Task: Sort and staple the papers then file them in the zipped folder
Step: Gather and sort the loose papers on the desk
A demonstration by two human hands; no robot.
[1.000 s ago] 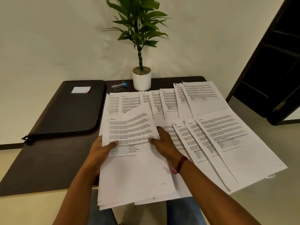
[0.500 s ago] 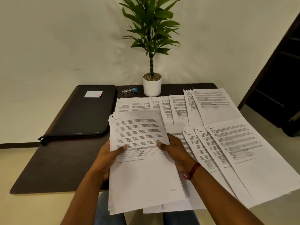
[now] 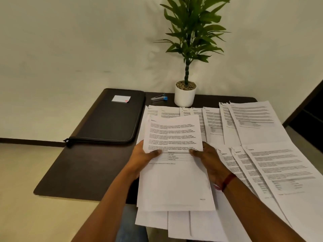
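Both hands hold one stack of printed sheets (image 3: 174, 182) between them. The left hand (image 3: 146, 158) grips its left edge with the thumb lying across the top page, and the right hand (image 3: 208, 162) grips the right edge the same way, with a red wristband (image 3: 228, 180) on that wrist. Below the hands, loose sheets (image 3: 180, 224) stick out from under the stack, past the near edge of the dark table (image 3: 83, 172). Right of the right hand lie fanned pages (image 3: 279, 172), overlapping one another. Beyond both hands a row of pages (image 3: 253, 123) runs across the table, partly hidden by the stack. Ahead and left of the left hand lies the black zipped folder (image 3: 111, 123), closed, with a small white label (image 3: 121, 98) on its cover. Farther off, a stapler (image 3: 159, 97) rests between the folder and a white potted plant (image 3: 185, 95).
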